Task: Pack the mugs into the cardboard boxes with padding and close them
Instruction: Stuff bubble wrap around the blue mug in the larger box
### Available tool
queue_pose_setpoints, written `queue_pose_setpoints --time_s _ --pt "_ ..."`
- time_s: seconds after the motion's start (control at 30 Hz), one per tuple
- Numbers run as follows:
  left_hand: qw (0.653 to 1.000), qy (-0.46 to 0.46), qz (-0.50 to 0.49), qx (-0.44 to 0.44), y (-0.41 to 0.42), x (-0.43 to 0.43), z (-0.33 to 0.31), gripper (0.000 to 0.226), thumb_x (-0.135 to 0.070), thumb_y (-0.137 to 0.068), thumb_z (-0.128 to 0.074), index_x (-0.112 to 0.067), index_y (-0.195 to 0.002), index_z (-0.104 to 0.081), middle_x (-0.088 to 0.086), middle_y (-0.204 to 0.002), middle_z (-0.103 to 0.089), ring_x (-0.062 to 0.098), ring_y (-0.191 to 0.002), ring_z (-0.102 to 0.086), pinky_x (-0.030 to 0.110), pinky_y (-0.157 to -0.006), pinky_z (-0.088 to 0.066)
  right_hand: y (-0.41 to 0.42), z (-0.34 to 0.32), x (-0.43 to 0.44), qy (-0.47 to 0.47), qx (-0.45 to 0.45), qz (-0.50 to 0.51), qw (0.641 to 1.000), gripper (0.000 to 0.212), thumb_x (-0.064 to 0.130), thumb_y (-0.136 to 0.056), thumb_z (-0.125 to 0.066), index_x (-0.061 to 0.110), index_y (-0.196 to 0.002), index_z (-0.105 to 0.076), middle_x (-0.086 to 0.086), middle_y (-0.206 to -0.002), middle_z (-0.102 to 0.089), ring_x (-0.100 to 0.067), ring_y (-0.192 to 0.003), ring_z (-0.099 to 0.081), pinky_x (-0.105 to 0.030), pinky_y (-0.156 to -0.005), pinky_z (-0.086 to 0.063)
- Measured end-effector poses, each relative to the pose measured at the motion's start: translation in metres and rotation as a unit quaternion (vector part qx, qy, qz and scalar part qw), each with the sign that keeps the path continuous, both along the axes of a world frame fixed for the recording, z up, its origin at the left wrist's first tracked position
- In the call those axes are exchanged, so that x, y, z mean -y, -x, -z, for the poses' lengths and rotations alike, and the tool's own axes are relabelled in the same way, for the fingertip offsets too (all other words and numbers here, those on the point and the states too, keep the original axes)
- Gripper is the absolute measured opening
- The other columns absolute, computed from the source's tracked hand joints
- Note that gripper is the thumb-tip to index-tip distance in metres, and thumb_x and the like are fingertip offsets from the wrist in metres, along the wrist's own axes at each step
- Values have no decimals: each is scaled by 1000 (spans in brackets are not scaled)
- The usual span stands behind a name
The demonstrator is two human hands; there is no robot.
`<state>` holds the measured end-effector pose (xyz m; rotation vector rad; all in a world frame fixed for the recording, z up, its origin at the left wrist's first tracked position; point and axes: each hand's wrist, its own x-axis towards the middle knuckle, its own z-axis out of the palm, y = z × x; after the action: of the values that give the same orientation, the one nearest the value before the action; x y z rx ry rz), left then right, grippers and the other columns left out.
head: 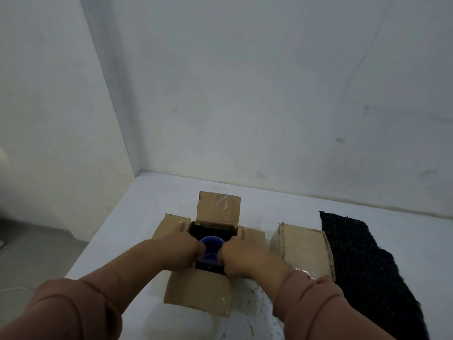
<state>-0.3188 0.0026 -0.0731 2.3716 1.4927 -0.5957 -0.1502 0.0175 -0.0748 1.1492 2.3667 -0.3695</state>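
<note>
Left hand (182,249) and right hand (241,256) reach in open box (198,290), fingers curled round blue mug (211,242) from both sides. Closed box (304,249) just right, black padding (362,261) beside it.

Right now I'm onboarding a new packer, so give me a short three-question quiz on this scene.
1. True or false: the blue round mug is inside the open brown cardboard box.
2. What lies farthest right on the white table? A) a tape roll B) a black textured padding sheet C) a second mug
3. Fill in: the smaller brown cardboard box beside the right hand is ____.
Key: 1 true; 2 B; 3 closed.
</note>
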Motion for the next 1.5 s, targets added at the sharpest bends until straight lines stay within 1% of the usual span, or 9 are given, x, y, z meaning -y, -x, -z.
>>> queue_pose_setpoints --time_s 0.13,0.3,0.47,0.6,0.7,0.8,0.93,1.07,1.5 --pt "997 -62 18 -52 1 2 -1 24 -27 -93 -50 -28 -112 -65 0 -118 -60 25 -120 -41 39 -107 -23 -9 -2 -2 -2 -56 1 998 24 22 -90 -54 14 -111 -62 -9 -111 -63 -26 -101 -54 -40 -99 -38" --pt "988 -105 53 -97 -1 2 1 21 -35 -94 -50 -32 -108 -65 1 -117 -60 28 -116 -43 46 -104 -21 -10 9 -2 -22 -43 18 999 26 30 -91 -51 19 -107 -67 -7 -111 -62 -26 -109 -46 -45 -105 -24" --pt "996 -74 28 -45 2 2 1 23 -30 -95 -45 -26 -107 -65 -1 -108 -64 20 -110 -48 43 -108 -22 -13 9 -3 -22 -36 5 999 28 32 -92 -45 21 -103 -68 -3 -108 -63 -24 -108 -47 -49 -111 -13" --pt "995 -5 -28 94 4 13 2 31 -50 -91 -43 -31 -112 -57 -10 -118 -57 8 -117 -46 49 -117 1 -16 7 -3 24 -47 32 998 32 39 -88 -38 20 -88 -64 -3 -107 -62 -20 -110 -46 -49 -115 -4" --pt "995 30 -27 92 1 26 7 52 -67 -84 -43 -36 -125 -49 -12 -137 -50 11 -141 -25 56 -113 19 -18 3 -2 43 -64 41 996 34 36 -86 -40 18 -91 -67 -3 -113 -59 -18 -116 -42 -49 -115 7" --pt "999 -12 -9 45 -4 33 13 55 -64 -89 -36 -35 -135 -42 -8 -144 -46 17 -147 -12 60 -109 22 -20 -1 -4 11 -90 10 996 28 32 -87 -41 23 -102 -63 -2 -116 -55 -22 -115 -44 -51 -115 2" --pt "998 -47 -19 32 -11 36 15 45 -56 -94 -34 -35 -131 -47 -8 -134 -54 19 -140 -30 61 -107 22 -19 5 -4 -21 -41 -35 998 38 26 -92 -40 27 -128 -53 0 -139 -45 -23 -128 -36 -52 -115 -3" --pt "995 -65 -67 47 -23 39 20 36 -52 -95 -36 -34 -119 -56 -9 -117 -63 16 -122 -50 60 -108 21 -17 12 -6 -47 -33 -39 998 31 25 -92 -42 23 -114 -63 -3 -122 -60 -22 -120 -44 -51 -116 -4" --pt "994 -74 -70 39 -29 29 20 35 -51 -95 -37 -35 -120 -56 -12 -122 -61 16 -124 -47 60 -112 10 -21 17 -1 -124 -74 -25 989 26 19 -94 -43 16 -108 -64 -8 -115 -63 -23 -115 -50 -45 -118 -7"
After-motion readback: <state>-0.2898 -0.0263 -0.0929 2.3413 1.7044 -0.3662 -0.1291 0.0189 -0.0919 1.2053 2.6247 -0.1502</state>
